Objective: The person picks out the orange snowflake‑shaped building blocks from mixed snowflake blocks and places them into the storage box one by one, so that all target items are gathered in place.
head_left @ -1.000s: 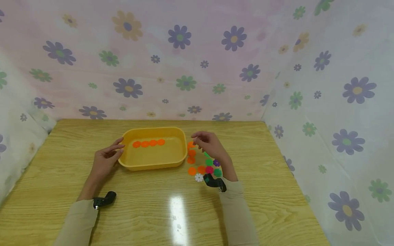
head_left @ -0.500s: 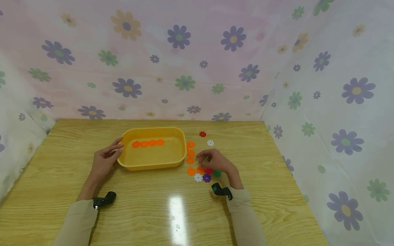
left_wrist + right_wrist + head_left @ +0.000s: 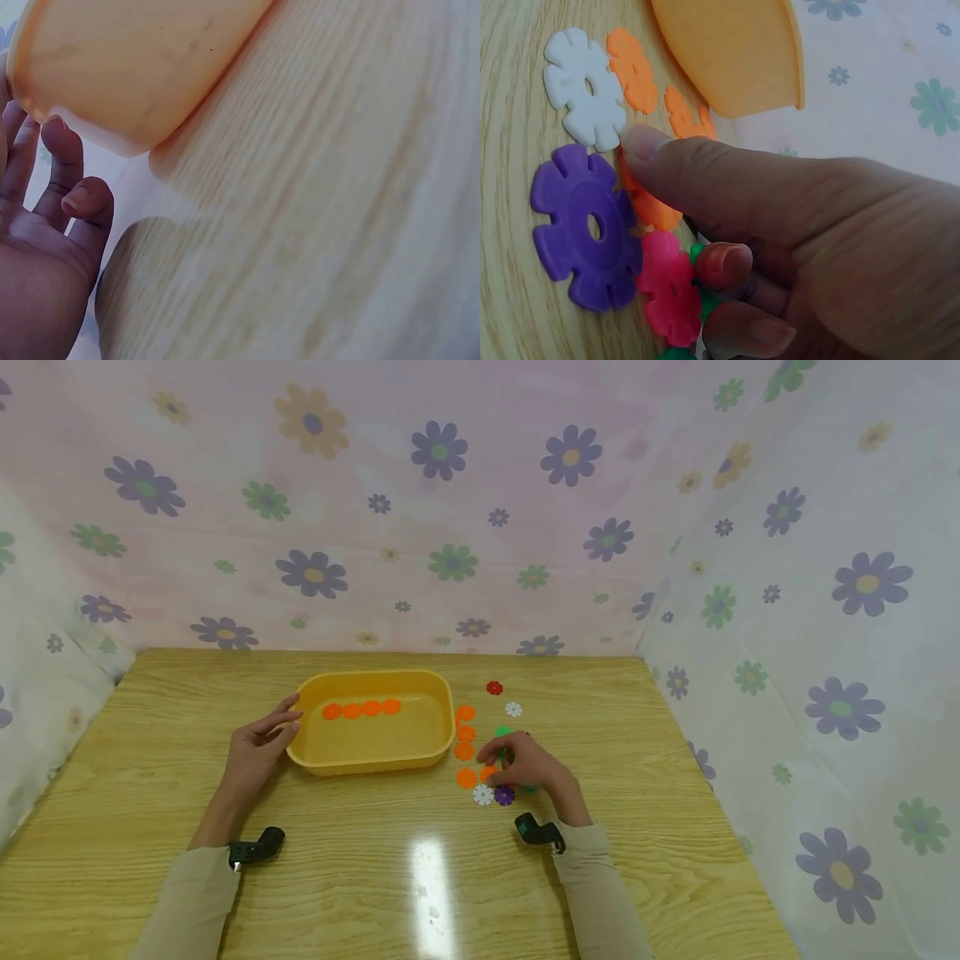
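Note:
My left hand (image 3: 258,752) rests its fingertips at the left end of a yellow plastic tray (image 3: 378,767); in the left wrist view, bent fingers lie close to the tray's corner. My right hand (image 3: 528,762) reaches down over a cluster of flower-shaped plastic discs right of the tray. Its thumb (image 3: 649,142) lies over an orange disc (image 3: 654,202), between it and a white disc (image 3: 581,86). A purple disc (image 3: 592,225) and a pink disc (image 3: 671,289) lie beside the thumb and fingers. The index fingertip is hidden behind the thumb in the right wrist view.
Inside the tray, several orange discs (image 3: 352,711) form a row. More orange discs (image 3: 465,733) line its right side. A red disc (image 3: 494,687), another white disc (image 3: 513,709) and a green disc (image 3: 503,732) lie farther back. A flowered cloth (image 3: 450,527) hangs behind the wooden table (image 3: 337,877).
My right hand has come from the back of the cluster toward the front, leaving the red and back white discs uncovered. The purple disc now lies beside the front white one. My left hand stays put.

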A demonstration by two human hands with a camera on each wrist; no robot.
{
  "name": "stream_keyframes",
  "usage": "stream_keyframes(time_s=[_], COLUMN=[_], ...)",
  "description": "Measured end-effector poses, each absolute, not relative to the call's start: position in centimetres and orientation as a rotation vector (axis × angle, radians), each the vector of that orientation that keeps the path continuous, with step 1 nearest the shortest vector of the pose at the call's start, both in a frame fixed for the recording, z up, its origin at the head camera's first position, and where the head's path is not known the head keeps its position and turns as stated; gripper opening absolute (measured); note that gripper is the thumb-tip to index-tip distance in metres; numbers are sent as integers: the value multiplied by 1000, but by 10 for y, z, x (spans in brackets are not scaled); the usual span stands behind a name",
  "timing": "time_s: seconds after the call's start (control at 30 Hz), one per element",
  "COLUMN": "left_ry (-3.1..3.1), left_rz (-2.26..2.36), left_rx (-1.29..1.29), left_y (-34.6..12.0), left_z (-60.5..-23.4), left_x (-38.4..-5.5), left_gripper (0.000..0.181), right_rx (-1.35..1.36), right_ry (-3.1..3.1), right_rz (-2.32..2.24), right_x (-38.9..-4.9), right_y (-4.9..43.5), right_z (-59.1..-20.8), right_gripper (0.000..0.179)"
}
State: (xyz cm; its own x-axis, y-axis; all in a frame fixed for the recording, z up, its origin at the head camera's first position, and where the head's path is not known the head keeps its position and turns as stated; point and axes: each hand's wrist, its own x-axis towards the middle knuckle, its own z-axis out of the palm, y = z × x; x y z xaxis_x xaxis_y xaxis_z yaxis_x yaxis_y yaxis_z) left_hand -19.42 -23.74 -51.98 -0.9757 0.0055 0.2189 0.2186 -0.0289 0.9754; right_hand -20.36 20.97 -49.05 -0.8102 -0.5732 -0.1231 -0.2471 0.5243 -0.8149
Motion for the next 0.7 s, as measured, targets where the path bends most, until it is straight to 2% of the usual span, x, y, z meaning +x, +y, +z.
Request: stream_keyframes(time_s=[0.3, 0.7], left_ry=[-2088, -2114], left_rz=[-2145, -2129], left_rx=[-227, -195], left_y=[-237, -237], left_z=[-520, -521], left_x=[-194, -195], left_gripper=[36, 38], right_rx=[-647, -624], right_ry=[2415, 2390], right_rz=[-1141, -984], right_x=[-203, -202], right_y=[208, 201], right_z=[-490, -474], right_gripper=[23, 5])
